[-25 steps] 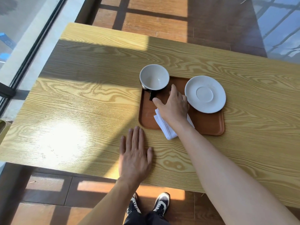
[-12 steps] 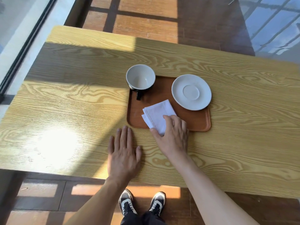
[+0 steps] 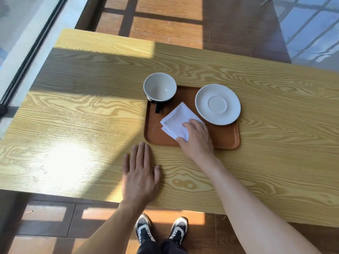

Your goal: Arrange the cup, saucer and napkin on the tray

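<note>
The brown tray (image 3: 225,142) lies on the wood-grain table (image 3: 91,116) with all 3 task things on it. The right hand (image 3: 197,137) rests on the near corner of the folded white napkin (image 3: 177,119), thumb at its near edge and fingers curled over the top; whether it pinches the cloth or only presses it flat cannot be told. The napkin sits at an angle in the tray's middle, between the cup's handle and the saucer, which suggests the hand is there to square it up or slide it into place

The left hand (image 3: 140,173) lies flat and spread on the table just in front of the tray's near-left corner, holding nothing, probably as a brace while the other works

The cup (image 3: 159,88), white inside and dark outside, stands upright at the tray's far-left corner, handle pointing toward the person, its rim overhanging the tray's edge. The white saucer (image 3: 218,104) lies empty at the far-right corner, apart from the cup; judging by the task, the cup may belong on it
</note>
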